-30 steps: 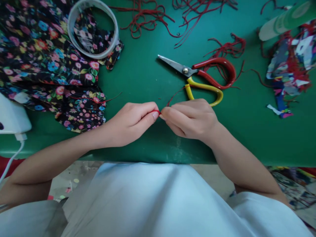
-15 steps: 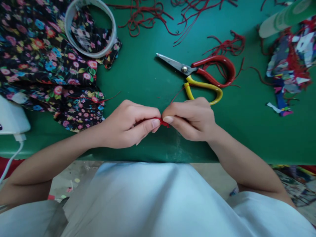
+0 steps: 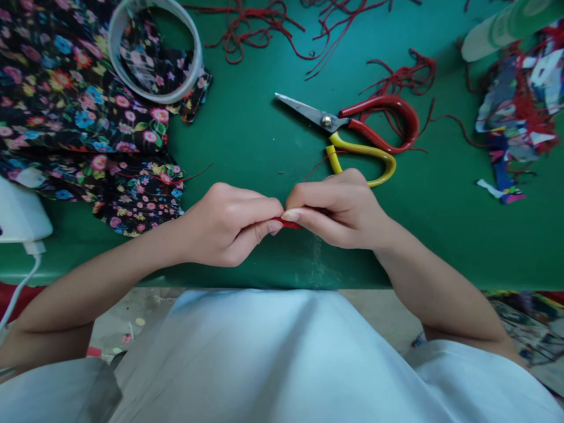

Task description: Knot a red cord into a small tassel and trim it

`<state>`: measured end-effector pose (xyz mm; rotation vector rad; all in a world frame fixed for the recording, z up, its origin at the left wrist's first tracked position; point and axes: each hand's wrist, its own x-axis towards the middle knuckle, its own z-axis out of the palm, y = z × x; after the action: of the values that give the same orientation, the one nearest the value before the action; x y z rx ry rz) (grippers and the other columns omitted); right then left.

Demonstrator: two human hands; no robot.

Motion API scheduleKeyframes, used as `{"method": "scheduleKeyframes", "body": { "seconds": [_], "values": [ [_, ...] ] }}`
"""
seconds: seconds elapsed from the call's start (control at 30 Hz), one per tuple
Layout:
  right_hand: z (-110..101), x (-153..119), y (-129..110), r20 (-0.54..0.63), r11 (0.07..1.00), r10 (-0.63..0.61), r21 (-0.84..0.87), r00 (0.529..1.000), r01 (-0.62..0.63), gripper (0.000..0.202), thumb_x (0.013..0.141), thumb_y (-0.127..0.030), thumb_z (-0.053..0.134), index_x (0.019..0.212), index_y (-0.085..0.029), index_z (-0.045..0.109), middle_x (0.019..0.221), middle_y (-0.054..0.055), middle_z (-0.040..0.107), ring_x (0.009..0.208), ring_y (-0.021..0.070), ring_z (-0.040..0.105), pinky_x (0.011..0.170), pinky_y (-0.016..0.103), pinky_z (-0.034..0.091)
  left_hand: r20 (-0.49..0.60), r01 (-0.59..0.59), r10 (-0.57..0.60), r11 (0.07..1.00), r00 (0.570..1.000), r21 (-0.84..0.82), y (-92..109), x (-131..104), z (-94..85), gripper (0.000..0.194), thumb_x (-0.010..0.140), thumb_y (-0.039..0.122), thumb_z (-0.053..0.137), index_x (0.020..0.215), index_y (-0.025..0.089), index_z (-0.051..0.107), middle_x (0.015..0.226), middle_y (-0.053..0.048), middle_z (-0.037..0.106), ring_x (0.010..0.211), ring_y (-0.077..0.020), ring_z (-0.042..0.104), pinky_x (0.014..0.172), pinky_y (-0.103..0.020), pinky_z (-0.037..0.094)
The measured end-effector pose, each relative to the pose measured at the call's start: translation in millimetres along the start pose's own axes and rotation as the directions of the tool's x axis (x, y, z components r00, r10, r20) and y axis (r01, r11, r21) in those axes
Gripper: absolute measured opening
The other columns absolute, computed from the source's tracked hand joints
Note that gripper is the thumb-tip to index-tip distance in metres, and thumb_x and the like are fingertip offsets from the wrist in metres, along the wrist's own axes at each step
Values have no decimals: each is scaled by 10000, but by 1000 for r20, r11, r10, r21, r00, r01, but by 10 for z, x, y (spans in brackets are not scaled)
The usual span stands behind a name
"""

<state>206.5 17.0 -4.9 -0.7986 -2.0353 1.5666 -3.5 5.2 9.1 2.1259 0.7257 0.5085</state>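
Observation:
My left hand (image 3: 231, 223) and my right hand (image 3: 337, 211) meet over the green table (image 3: 247, 141) near its front edge. Both are closed, thumb against fingers, on a small bunch of red cord (image 3: 289, 224), most of which my fingers hide. A thin red strand runs up from my right hand toward the scissors (image 3: 326, 121). These lie just beyond that hand, blades slightly apart or closed, I cannot tell, with one red handle and one yellow handle.
Black floral fabric (image 3: 83, 117) covers the left side, with a tape ring (image 3: 198, 53) on it. Tangled red cords (image 3: 253, 29) lie at the back. At right are a green-and-white bottle (image 3: 489, 41) and fabric scraps (image 3: 502, 158). A white device (image 3: 24, 211) with a cable sits far left.
My left thumb has bent and drawn in lower, and my right thumb now presses over the red cord. The whole view has shifted slightly; the table items lie as before.

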Motion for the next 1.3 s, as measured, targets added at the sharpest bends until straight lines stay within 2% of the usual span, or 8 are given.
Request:
{"method": "scheduleKeyframes", "body": {
  "seconds": [0.33, 0.57, 0.7, 0.77, 0.87, 1.07, 1.13, 1.3],
  "values": [
    [58, -18, -56, -116, 996, 86, -30, 990, -90, 398, 988, -436, 472, 686, -188, 548, 553, -36, 446, 514, 64, 337, 478, 233, 239, -104, 18, -12, 998, 994, 60, 13, -24, 50, 240, 949, 187, 473, 732, 224, 568, 575, 40, 631, 496, -91, 572, 509, -207, 417],
    [93, -29, -106, -159, 996, 78, -31, 984, -84, 365, 1001, -373, 466, 698, -184, 541, 570, -43, 450, 516, 61, 338, 503, 232, 263, -235, -107, 205, 923, 950, 370, -46, -57, 116, 220, 951, 165, 476, 827, 226, 646, 623, 24, 672, 549, -98, 632, 499, -216, 429],
    [118, -25, -118, -164, 995, 94, -15, 982, -98, 396, 1013, -398, 438, 697, -180, 536, 561, -46, 440, 523, 63, 357, 509, 230, 271, -163, -151, 270, 843, 949, 517, -101, -79, 116, 264, 978, 219, 460, 835, 230, 681, 585, 21, 636, 468, -101, 571, 443, -246, 400],
    [124, -20, -133, -158, 993, 112, -5, 981, -114, 409, 1010, -413, 447, 685, -178, 529, 555, -46, 434, 527, 62, 369, 510, 229, 274, -96, -188, 279, 826, 956, 531, -103, -80, 90, 268, 980, 229, 465, 837, 227, 692, 603, 7, 641, 475, -106, 570, 430, -251, 398],
    [128, -13, -157, -160, 991, 135, 21, 978, -133, 424, 999, -436, 471, 670, -176, 527, 549, -48, 434, 532, 60, 387, 515, 223, 289, -74, -230, 327, 792, 942, 566, -79, -63, 44, 246, 975, 222, 483, 835, 224, 686, 618, 1, 637, 477, -108, 574, 396, -248, 390],
    [148, -15, -152, -171, 980, 169, 129, 971, -148, 457, 997, -475, 455, 666, -168, 529, 553, -45, 455, 560, 64, 434, 549, 212, 340, -63, -318, 522, 607, 851, 728, -82, -37, 35, 138, 934, 167, 564, 838, 184, 661, 653, 2, 626, 524, -108, 599, 385, -229, 390],
    [173, -17, -142, -201, 973, 197, 157, 959, -167, 471, 998, -483, 448, 657, -166, 519, 567, -40, 464, 575, 67, 447, 558, 213, 349, -87, -310, 535, 606, 840, 733, -112, -53, 60, 101, 923, 145, 575, 887, 162, 668, 693, -12, 637, 575, -125, 623, 422, -242, 412],
    [252, -27, -116, -287, 975, 205, 141, 936, -170, 475, 1002, -480, 443, 643, -170, 464, 572, -40, 443, 575, 70, 428, 559, 217, 345, -172, -219, 428, 720, 887, 659, -125, -98, 150, 99, 923, 123, 572, 950, 158, 660, 728, -14, 649, 602, -128, 624, 481, -258, 394]
  ]
}}
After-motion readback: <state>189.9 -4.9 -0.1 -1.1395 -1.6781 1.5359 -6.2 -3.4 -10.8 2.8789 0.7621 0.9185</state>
